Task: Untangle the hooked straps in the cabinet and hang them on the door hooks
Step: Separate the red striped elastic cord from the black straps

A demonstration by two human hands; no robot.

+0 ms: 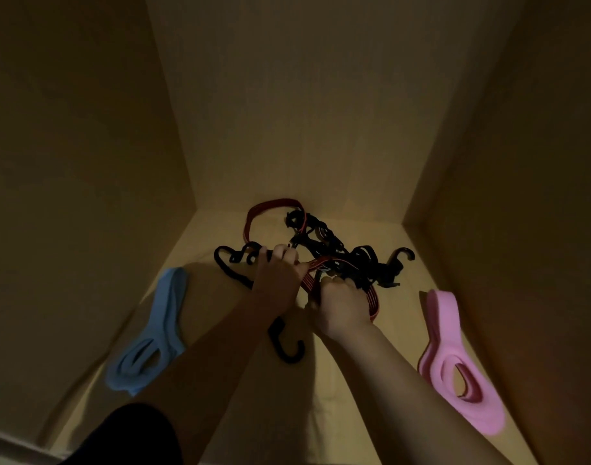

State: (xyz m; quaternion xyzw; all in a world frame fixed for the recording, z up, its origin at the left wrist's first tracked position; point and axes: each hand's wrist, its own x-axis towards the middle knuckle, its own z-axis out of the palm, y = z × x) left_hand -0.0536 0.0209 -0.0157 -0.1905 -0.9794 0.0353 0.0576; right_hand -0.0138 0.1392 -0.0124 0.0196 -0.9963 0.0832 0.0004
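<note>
the tangle (pixel 331 250) of hooked straps lies on the cabinet floor (pixel 371 380) toward the back, in dim light. the left hand (pixel 277 280) has its fingers curled on a black strap (pixel 227 270) at the tangle's left edge; the right hand (pixel 342 308), just beside it, grips the red strap (pixel 371 297) where it loops round the wrist side. to do this well, i'd hold the black side still and ease the red one out slack rather than pulling, since tension probably locks the hooks tighter. a loose hook (pixel 285 347) hangs under the hands and could catch again. free one hook at a time. the door hooks aren't in view.
</note>
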